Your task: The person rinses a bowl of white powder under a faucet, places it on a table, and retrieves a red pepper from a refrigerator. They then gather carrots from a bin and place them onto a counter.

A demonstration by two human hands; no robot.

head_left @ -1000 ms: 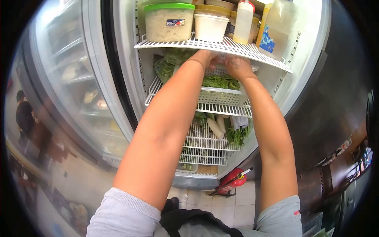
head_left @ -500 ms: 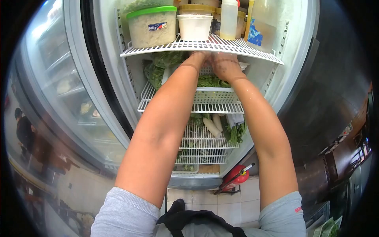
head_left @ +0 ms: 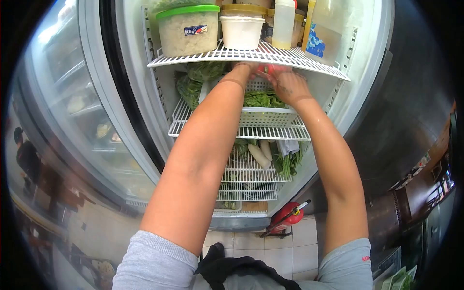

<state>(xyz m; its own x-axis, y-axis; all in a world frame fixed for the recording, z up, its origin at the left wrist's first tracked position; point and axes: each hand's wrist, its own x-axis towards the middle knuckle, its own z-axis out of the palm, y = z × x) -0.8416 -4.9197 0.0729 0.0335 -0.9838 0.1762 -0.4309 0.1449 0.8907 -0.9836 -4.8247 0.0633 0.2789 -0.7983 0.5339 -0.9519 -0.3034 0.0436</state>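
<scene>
Both arms reach into an open fridge, under the top wire shelf (head_left: 251, 57). My left hand (head_left: 245, 66) is mostly hidden beneath that shelf, its fingers out of sight. My right hand (head_left: 288, 86) has its fingers closed on a clear plastic bag with red contents (head_left: 271, 70), which lies between the two hands. Below them a white perforated basket (head_left: 268, 117) holds green leafy vegetables (head_left: 261, 99). Bagged greens (head_left: 189, 91) lie left of the basket.
Above stand a green-lidded tub (head_left: 188, 34), a white tub (head_left: 241, 33) and a bottle (head_left: 283, 24). Lower shelves hold white roots (head_left: 259, 153) and greens. A fire extinguisher (head_left: 290, 215) stands on the floor at right. A person (head_left: 28, 157) is at far left.
My right hand has moved right and a little down, away from my left hand. The bag with red contents has come into view between them.
</scene>
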